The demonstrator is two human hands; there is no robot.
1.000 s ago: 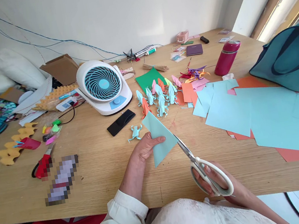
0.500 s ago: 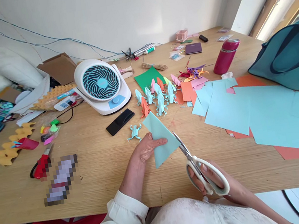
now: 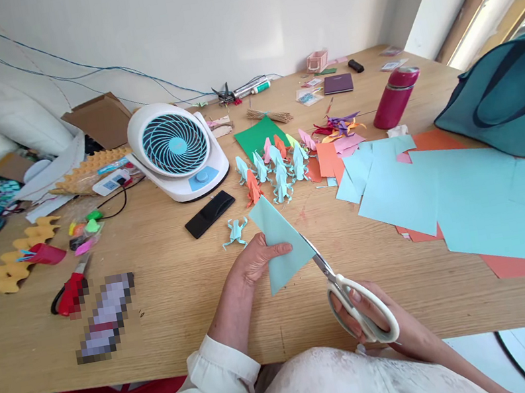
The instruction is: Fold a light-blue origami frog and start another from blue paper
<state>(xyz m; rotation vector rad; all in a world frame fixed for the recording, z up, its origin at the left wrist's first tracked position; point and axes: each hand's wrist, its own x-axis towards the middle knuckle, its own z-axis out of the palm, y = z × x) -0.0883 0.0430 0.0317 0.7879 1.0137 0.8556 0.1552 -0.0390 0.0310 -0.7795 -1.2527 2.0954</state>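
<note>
Wooden table, pale-blue paper, roughly triangular, straight-edged, pinched in left hand; right hand gripping white-handled scissors.

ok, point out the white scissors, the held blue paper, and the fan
White scissors (image 3: 339,280): head view, handle top near the blades.
Blue paper (image 3: 288,267): head view, lower middle of the sheet.
Fan (image 3: 177,146): head view, grille centre.

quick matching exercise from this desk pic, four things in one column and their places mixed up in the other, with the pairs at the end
Things
1. white-handled scissors
2. magenta bottle
3. pointed light-blue paper
4. fan

Places
A. beside the brown cardboard box
B. held in the left hand
C. held in the right hand
D. near the teal bag

Pairs: 1-C, 2-D, 3-B, 4-A
</note>
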